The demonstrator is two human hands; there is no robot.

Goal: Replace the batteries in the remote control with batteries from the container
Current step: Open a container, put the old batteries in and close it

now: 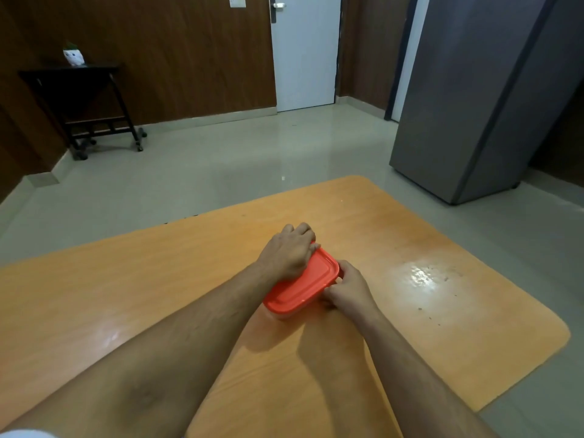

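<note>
A small container with a red-orange lid (305, 284) stands near the middle of the orange wooden table (410, 248). My left hand (289, 252) lies over the lid's far end, its fingers curled down around the far edge. My right hand (349, 289) grips the lid's right rim, with the fingertips pinching the edge. The lid sits on the container and hides its contents. No remote control or batteries show anywhere in view.
The table's far and right edges are rounded, with grey tiled floor beyond. A grey refrigerator (474, 105) stands at the back right. A black wheeled side table (82, 99) with a small white pot is at the back left. A white door (305, 52) is behind.
</note>
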